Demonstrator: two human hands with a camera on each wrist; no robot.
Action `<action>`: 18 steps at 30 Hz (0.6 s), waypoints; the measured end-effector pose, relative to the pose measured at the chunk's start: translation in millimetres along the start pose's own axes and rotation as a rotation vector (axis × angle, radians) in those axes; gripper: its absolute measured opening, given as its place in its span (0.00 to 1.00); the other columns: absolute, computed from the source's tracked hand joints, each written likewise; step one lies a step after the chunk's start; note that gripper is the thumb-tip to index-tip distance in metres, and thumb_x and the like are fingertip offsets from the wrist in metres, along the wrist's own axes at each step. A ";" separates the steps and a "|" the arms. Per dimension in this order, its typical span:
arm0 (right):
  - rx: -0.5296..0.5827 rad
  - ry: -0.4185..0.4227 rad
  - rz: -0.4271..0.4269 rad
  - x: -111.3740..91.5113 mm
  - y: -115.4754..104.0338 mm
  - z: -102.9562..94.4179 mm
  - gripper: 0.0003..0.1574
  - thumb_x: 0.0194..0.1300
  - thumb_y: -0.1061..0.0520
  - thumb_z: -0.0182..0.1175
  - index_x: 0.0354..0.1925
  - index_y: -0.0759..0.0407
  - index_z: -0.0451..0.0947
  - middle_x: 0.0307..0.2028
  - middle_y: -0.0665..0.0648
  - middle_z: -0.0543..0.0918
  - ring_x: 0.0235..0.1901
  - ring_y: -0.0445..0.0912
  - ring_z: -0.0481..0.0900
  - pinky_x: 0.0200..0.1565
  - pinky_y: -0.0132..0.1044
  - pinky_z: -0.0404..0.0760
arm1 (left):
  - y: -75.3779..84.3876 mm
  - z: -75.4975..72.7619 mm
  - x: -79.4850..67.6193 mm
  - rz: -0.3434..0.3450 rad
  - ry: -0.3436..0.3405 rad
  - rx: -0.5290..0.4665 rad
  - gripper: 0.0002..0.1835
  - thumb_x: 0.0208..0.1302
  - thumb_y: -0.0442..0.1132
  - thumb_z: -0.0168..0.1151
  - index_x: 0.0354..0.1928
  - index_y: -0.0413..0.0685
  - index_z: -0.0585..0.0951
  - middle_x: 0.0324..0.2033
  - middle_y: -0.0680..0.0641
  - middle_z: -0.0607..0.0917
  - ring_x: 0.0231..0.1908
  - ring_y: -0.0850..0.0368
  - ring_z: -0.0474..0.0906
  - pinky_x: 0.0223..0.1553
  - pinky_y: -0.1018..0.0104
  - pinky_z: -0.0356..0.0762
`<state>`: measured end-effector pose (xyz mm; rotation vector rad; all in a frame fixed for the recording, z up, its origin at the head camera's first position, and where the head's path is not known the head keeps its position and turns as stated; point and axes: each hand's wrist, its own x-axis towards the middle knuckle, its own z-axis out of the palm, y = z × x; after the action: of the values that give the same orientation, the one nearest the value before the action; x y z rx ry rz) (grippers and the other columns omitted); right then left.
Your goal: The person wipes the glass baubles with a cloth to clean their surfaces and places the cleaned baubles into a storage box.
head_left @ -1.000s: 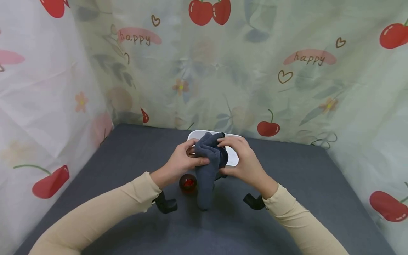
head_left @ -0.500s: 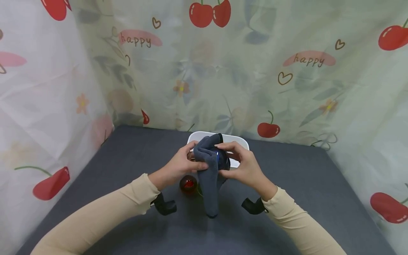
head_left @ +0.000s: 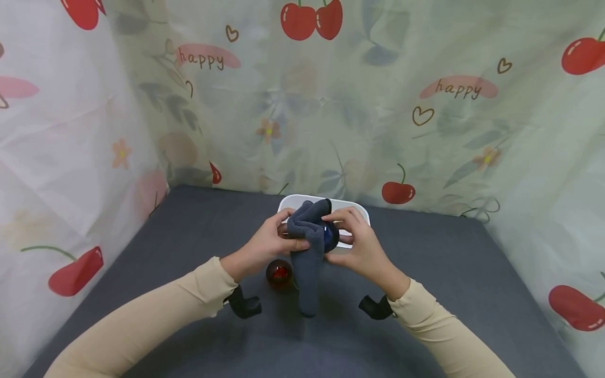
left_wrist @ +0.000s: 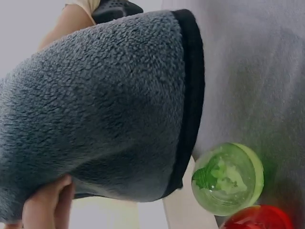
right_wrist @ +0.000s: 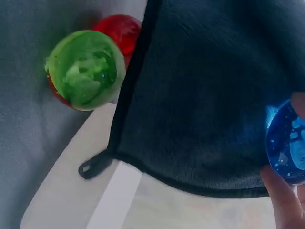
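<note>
My left hand [head_left: 264,244] grips a dark grey plush cloth [head_left: 308,273] with a black hem, its folded top bunched and one end hanging down. Against the cloth's right side, a clear blue ball [head_left: 332,237] is held between the thumb and fingers of my right hand [head_left: 361,247]. The right wrist view catches only part of this blue ball [right_wrist: 288,143], with fingertips at its edge. Below my left hand, a red ball [head_left: 279,273] rests on the table. A green ball [left_wrist: 226,179] sits beside the red one, almost wholly hidden by the cloth in the head view.
Behind the hands stands a white tray [head_left: 295,199], partly covered by them and the cloth. A dark grey cover [head_left: 212,220] lies over the table. Printed curtains [head_left: 321,105] enclose the back and sides. Black wrist-camera mounts [head_left: 244,305] hang beneath both wrists.
The blue ball has come into clearer view beside the cloth as my right fingers shifted on it. The cloth's hanging end swung right, then slightly back left. The red ball stayed put.
</note>
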<state>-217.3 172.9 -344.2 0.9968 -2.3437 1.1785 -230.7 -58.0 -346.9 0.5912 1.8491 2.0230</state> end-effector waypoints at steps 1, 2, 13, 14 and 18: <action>-0.051 -0.001 -0.009 0.2 -0.1 0.6 0.41 0.40 0.68 0.78 0.55 0.58 0.75 0.52 0.58 0.72 0.50 0.51 0.77 0.51 0.40 0.82 | 0.0 0.6 0.2 -0.004 0.002 0.002 0.24 0.60 0.27 0.64 0.56 0.41 0.67 0.50 0.37 0.81 0.42 0.55 0.82 0.41 0.61 0.83; -0.121 -0.005 -0.031 0.8 -0.8 0.7 0.42 0.40 0.66 0.79 0.55 0.58 0.75 0.51 0.57 0.74 0.51 0.50 0.77 0.53 0.41 0.81 | -0.6 1.0 0.6 -0.005 0.010 0.008 0.23 0.59 0.26 0.64 0.55 0.41 0.67 0.50 0.36 0.82 0.42 0.55 0.82 0.41 0.61 0.83; -0.122 0.020 -0.120 0.2 1.1 -4.6 0.43 0.41 0.66 0.78 0.57 0.59 0.75 0.50 0.57 0.77 0.48 0.47 0.80 0.49 0.32 0.82 | 1.7 0.1 2.9 0.004 0.048 0.023 0.25 0.59 0.26 0.65 0.57 0.41 0.69 0.51 0.37 0.82 0.43 0.55 0.82 0.44 0.60 0.83; -0.054 0.021 -0.116 -0.2 2.7 -3.3 0.43 0.41 0.68 0.77 0.57 0.61 0.74 0.51 0.58 0.77 0.49 0.49 0.80 0.50 0.32 0.81 | 2.3 0.4 2.8 -0.006 0.033 0.009 0.26 0.59 0.27 0.65 0.59 0.42 0.68 0.50 0.38 0.82 0.43 0.55 0.82 0.44 0.60 0.83; -0.033 0.022 -0.136 0.9 4.4 -2.4 0.43 0.39 0.69 0.78 0.56 0.63 0.73 0.53 0.61 0.78 0.54 0.52 0.78 0.58 0.34 0.76 | 3.6 1.8 2.5 -0.004 0.002 -0.021 0.29 0.57 0.25 0.66 0.59 0.43 0.68 0.48 0.41 0.84 0.43 0.55 0.83 0.44 0.59 0.83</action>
<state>-221.1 176.2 -344.8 1.1069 -2.2323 1.0900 -231.7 -55.5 -343.0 0.5797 1.8261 2.0385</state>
